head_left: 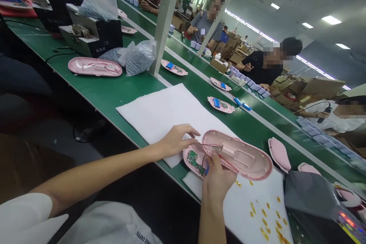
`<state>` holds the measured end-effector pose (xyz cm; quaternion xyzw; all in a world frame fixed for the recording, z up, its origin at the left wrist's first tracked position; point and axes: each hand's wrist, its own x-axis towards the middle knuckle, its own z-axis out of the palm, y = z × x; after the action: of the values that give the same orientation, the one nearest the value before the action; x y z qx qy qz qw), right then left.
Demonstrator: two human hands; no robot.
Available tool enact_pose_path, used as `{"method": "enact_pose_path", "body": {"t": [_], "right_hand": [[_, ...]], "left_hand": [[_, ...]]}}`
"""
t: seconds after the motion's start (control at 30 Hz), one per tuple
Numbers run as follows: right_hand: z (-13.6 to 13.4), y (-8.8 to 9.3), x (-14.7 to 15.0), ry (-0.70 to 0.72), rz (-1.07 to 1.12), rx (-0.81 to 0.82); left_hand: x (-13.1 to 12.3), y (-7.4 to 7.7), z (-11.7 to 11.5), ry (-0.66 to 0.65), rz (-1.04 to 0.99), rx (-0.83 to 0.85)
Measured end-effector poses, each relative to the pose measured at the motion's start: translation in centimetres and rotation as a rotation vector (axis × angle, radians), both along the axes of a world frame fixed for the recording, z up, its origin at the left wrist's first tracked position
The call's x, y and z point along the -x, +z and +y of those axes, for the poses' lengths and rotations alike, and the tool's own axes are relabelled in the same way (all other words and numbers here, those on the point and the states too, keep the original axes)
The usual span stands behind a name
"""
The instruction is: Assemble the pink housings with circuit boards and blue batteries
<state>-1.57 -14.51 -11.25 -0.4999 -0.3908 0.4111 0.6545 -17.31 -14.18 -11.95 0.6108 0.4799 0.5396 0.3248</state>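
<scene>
My right hand (215,179) grips a pink plastic shell half (238,154) by its near end, with the hollow inside facing up. Thin red wires (213,146) run from that shell to a second pink shell half (192,162), which holds a green circuit board (195,162) and lies partly under the first. My left hand (177,141) sits just left of them, with its fingers extended and their tips close to the wires. A white foam sheet (168,118) lies beneath my left hand.
A green conveyor belt (114,87) carries several opened pink shells with blue batteries. Yellow tape scraps lie on a second foam sheet (257,209). A dark machine (311,194) stands at lower right, and a bench machine (91,36) and pellet bags stand at the back. Co-workers sit across the belt.
</scene>
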Motion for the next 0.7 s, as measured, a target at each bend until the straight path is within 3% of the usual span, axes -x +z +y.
{"method": "enact_pose_path", "body": {"t": [0.2,0.3,0.4,0.5,0.6,0.7], "right_hand": [[-0.3,-0.1,0.2,-0.025,-0.020,-0.004],[-0.7,0.2,0.6,0.033,-0.043,-0.033],[-1.0,0.3,0.9,0.106,0.012,-0.040],[-1.0,0.3,0.9,0.097,0.043,-0.018],[-0.7,0.1,1.3,0.103,0.041,-0.023],[-0.5,-0.2,1.6,0.104,0.054,-0.012]], "left_hand": [[-0.6,0.0,-0.2,-0.023,-0.036,-0.146],[-1.4,0.1,0.0,0.050,0.011,-0.356],[-2.5,0.2,0.5,0.061,-0.056,-0.446],[-3.5,0.2,0.6,0.089,-0.285,-0.339],[-3.8,0.5,0.5,0.140,-0.501,-0.065],[-3.2,1.1,0.6,0.043,-0.567,0.181]]}}
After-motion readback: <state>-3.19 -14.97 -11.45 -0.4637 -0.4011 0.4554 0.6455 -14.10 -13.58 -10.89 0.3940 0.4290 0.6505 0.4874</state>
